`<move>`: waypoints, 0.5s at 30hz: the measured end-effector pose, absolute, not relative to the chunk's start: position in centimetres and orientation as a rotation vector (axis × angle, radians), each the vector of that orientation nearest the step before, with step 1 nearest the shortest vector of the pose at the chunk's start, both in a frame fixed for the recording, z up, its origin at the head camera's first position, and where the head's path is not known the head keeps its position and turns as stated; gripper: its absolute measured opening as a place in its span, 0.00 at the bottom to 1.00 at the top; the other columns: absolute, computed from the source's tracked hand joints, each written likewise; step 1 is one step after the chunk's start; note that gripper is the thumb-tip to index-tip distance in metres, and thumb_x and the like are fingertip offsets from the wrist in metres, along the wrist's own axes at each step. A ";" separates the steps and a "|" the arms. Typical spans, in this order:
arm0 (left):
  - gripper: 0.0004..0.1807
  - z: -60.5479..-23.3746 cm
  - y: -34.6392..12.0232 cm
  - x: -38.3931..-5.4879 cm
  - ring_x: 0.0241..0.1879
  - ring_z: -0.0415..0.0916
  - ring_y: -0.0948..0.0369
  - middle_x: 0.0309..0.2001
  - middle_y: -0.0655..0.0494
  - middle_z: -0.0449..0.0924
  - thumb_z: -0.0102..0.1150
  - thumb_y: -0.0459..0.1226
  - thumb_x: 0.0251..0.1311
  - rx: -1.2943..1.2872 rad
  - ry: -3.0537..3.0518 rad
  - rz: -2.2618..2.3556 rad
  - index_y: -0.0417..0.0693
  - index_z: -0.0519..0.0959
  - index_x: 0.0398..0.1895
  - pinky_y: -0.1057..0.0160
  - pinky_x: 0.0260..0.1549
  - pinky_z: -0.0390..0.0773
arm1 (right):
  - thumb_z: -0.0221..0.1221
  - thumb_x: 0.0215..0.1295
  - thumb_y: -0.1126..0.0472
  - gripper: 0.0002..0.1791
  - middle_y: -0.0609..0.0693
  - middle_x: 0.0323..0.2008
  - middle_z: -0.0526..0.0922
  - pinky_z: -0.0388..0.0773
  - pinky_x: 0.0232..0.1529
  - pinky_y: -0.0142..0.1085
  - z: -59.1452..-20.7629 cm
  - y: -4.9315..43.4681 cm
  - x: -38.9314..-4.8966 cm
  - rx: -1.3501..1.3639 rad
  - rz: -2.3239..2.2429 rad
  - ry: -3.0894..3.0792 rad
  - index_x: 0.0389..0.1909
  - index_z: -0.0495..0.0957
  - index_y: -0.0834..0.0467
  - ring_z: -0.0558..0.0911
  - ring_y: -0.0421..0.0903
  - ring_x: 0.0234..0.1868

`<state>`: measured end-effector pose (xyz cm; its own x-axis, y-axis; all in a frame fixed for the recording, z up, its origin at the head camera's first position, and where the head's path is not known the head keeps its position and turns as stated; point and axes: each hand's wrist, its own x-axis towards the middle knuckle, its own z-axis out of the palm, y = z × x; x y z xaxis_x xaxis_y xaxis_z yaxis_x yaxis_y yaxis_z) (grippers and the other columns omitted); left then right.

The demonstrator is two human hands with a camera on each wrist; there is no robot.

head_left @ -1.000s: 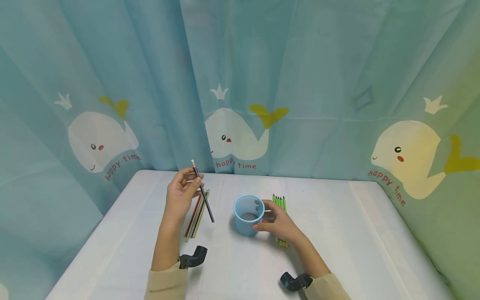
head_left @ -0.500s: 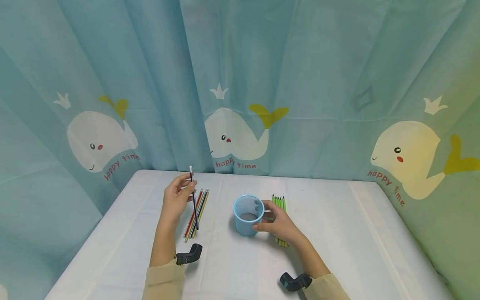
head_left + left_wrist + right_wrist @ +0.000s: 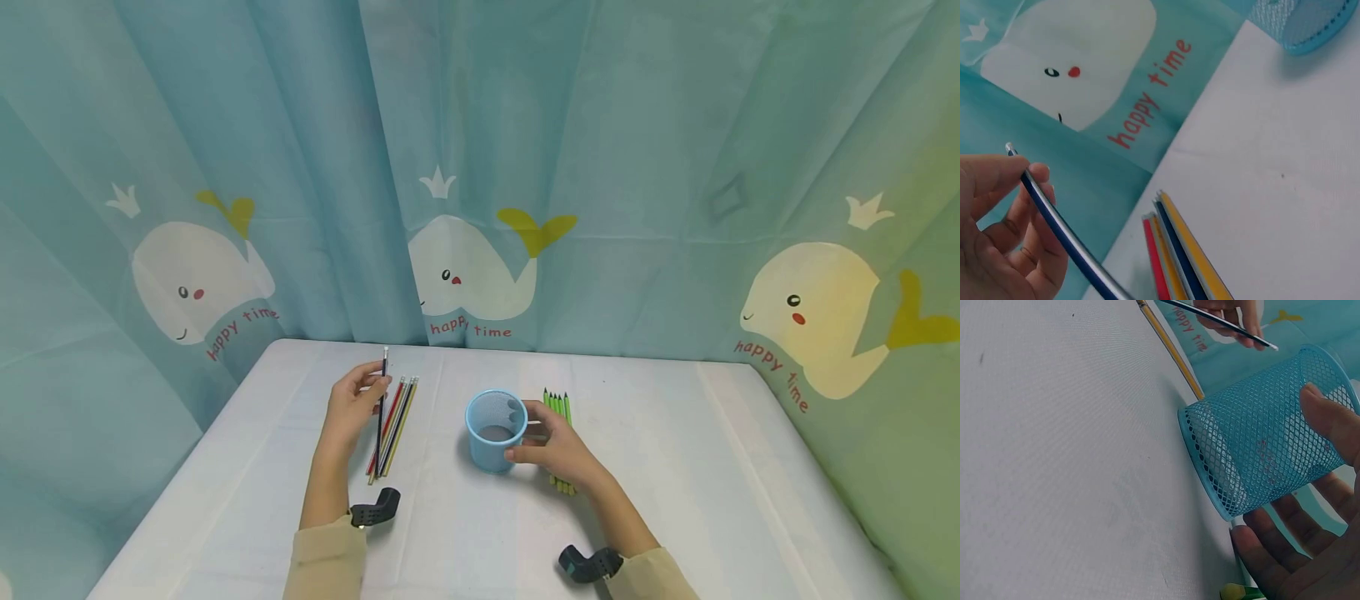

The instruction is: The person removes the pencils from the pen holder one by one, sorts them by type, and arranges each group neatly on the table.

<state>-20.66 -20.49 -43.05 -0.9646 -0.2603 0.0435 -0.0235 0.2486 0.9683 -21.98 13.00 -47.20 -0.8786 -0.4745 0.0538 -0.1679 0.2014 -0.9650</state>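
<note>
My left hand [image 3: 351, 410] pinches a dark blue and silver striped pencil [image 3: 1067, 240] near its silver-capped end, thumb against fingers. In the head view this pencil slants down alongside a small bundle of pencils [image 3: 400, 429] in red, yellow and dark blue on the table, its lower end overlapping theirs. My right hand [image 3: 558, 450] holds a light blue mesh pencil cup [image 3: 1260, 437] by its right side, thumb near the front and fingers round behind. The cup stands upright on the table, and no pencils show inside it.
Several green pencils [image 3: 557, 403] lie side by side just right of the cup, partly hidden by my right hand. A white cloth covers the table [image 3: 675, 467]. Behind its far edge hangs a blue-green curtain [image 3: 630, 167] with whale prints.
My left hand has moved left and slightly down with the striped pencil, which has swung from a rightward slant to nearly parallel with the bundle. The right hand and cup stay put.
</note>
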 end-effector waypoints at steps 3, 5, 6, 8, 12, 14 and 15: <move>0.20 -43.4 -20.6 -20.8 0.44 0.77 0.53 0.52 0.41 0.78 0.55 0.38 0.72 0.269 -2.343 -1.756 0.43 0.74 0.65 0.70 0.34 0.78 | 0.75 0.52 0.60 0.40 0.59 0.60 0.77 0.75 0.63 0.54 -47.2 13.0 -22.0 -0.607 -1.729 2.228 0.66 0.70 0.58 0.78 0.60 0.60; 0.21 -43.5 -20.7 -20.8 0.42 0.76 0.55 0.52 0.41 0.78 0.55 0.38 0.72 0.275 -2.359 -1.731 0.43 0.74 0.65 0.70 0.34 0.76 | 0.75 0.52 0.60 0.40 0.59 0.61 0.77 0.75 0.63 0.54 -47.2 13.0 -22.1 -0.606 -1.728 2.229 0.66 0.70 0.57 0.78 0.60 0.60; 0.21 -43.6 -20.6 -20.8 0.42 0.76 0.56 0.52 0.42 0.78 0.55 0.39 0.72 0.282 -2.363 -1.724 0.43 0.74 0.65 0.70 0.34 0.76 | 0.75 0.52 0.60 0.40 0.59 0.61 0.77 0.75 0.63 0.54 -47.2 13.0 -22.1 -0.605 -1.728 2.230 0.66 0.70 0.57 0.78 0.60 0.60; 0.21 -43.7 -20.6 -20.9 0.41 0.75 0.57 0.53 0.41 0.78 0.55 0.39 0.72 0.289 -2.373 -1.708 0.43 0.74 0.65 0.70 0.35 0.75 | 0.75 0.52 0.59 0.40 0.59 0.61 0.77 0.75 0.63 0.54 -47.2 13.0 -22.0 -0.601 -1.726 2.234 0.66 0.70 0.57 0.78 0.59 0.60; 0.21 -44.0 -20.6 -21.1 0.44 0.76 0.54 0.55 0.41 0.78 0.54 0.38 0.72 0.321 -2.398 -1.685 0.45 0.73 0.67 0.70 0.38 0.74 | 0.75 0.51 0.59 0.40 0.58 0.61 0.77 0.76 0.63 0.53 -47.1 13.0 -21.9 -0.585 -1.723 2.233 0.66 0.70 0.56 0.78 0.59 0.60; 0.22 -44.3 -20.5 -21.3 0.48 0.78 0.51 0.57 0.41 0.77 0.53 0.36 0.72 0.339 -2.417 -1.680 0.46 0.72 0.68 0.69 0.40 0.74 | 0.75 0.52 0.59 0.40 0.58 0.61 0.77 0.76 0.63 0.53 -47.2 13.0 -21.9 -0.583 -1.724 2.230 0.66 0.70 0.57 0.78 0.59 0.60; 0.23 -44.4 -20.6 -21.3 0.50 0.78 0.51 0.58 0.41 0.77 0.53 0.35 0.72 0.347 -2.429 -1.678 0.46 0.71 0.68 0.69 0.42 0.75 | 0.75 0.52 0.59 0.40 0.58 0.61 0.77 0.76 0.63 0.53 -47.2 12.9 -21.9 -0.582 -1.724 2.230 0.66 0.70 0.57 0.78 0.59 0.60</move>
